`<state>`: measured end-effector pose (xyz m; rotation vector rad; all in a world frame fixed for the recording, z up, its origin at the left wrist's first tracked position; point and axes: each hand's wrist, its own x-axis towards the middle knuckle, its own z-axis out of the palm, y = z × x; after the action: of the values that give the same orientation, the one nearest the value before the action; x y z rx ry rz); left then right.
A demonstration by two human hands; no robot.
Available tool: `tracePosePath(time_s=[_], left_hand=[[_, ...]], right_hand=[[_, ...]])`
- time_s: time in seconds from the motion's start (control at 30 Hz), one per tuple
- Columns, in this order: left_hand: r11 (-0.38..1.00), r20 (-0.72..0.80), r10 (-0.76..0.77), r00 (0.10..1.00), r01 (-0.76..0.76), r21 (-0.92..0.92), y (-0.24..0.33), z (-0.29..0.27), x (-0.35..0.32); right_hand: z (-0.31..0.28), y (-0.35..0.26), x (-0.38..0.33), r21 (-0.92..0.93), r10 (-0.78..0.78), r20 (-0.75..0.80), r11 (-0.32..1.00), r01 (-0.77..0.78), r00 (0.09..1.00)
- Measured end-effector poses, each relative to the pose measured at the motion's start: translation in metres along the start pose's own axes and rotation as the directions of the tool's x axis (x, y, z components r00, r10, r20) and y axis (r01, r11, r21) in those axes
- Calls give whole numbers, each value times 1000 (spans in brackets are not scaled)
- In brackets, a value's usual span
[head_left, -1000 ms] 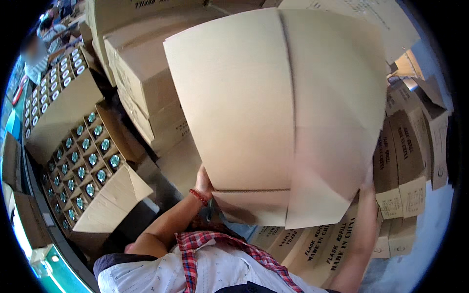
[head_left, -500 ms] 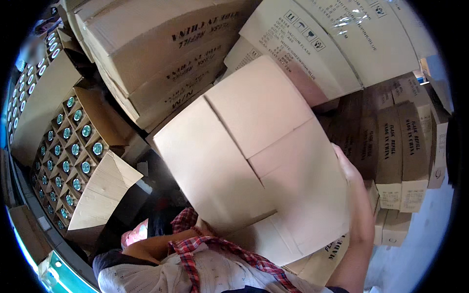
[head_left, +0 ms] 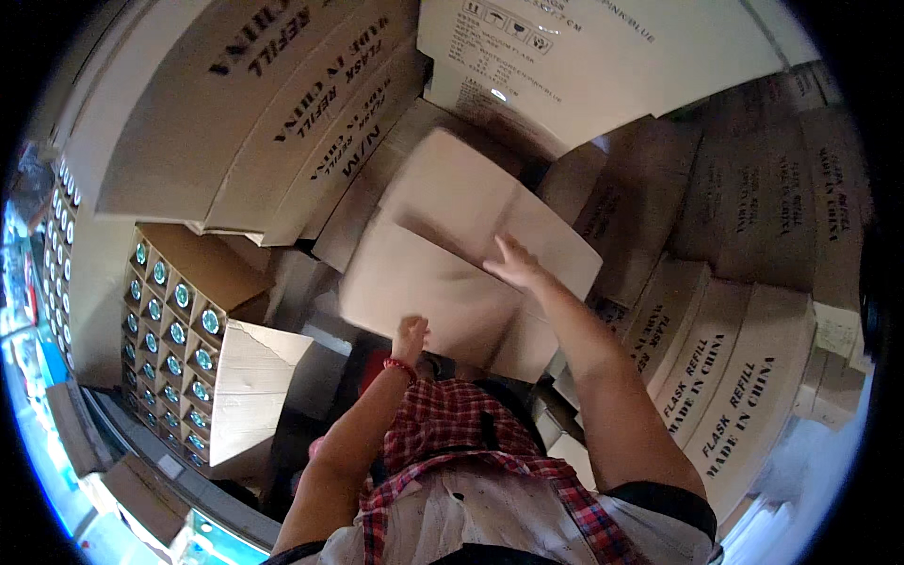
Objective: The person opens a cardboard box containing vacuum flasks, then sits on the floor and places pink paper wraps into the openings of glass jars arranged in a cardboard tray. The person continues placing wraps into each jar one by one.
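A plain brown cardboard box [head_left: 443, 292] stands low in front of me, its top flaps folded down with a dark gap between them. Over the near left edge of this box is my left hand [head_left: 411, 336], its fingers curled in and nothing seen in them. Farther right, my right hand [head_left: 515, 262] is above the flaps beside the gap, fingers apart and holding nothing. Whether its fingertips touch the cardboard I cannot tell. A red bracelet circles my left wrist.
Stacked printed cartons [head_left: 282, 113] rise at the back left, with a large pale carton [head_left: 565, 75] behind. More cartons [head_left: 716, 377] line the right. At left stands an open divided box [head_left: 169, 348] of shiny round-topped flask refills, its flap [head_left: 254, 391] sticking out toward me.
The box has gone from tilted up close against me, held by my hands, to lower and farther away. My hands have come off its sides and are over its top.
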<state>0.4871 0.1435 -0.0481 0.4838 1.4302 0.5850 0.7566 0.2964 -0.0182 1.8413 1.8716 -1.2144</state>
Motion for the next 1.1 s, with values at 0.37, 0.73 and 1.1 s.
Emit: tracePosePath(time_s=[0.37,0.73,1.1], left_hand=[[382,99,172,980,-159,910,73,108,42],[92,-334,388,859,325,941,67,-8,162],[101,-195,338,921,170,980,98,22,157]], right_hand=[[122,47,-7,264,27,-198,964,26,980],[77,13,5,145,-143,-610,947,287,779],[229,300,-103,950,954,55,40,-309,294]])
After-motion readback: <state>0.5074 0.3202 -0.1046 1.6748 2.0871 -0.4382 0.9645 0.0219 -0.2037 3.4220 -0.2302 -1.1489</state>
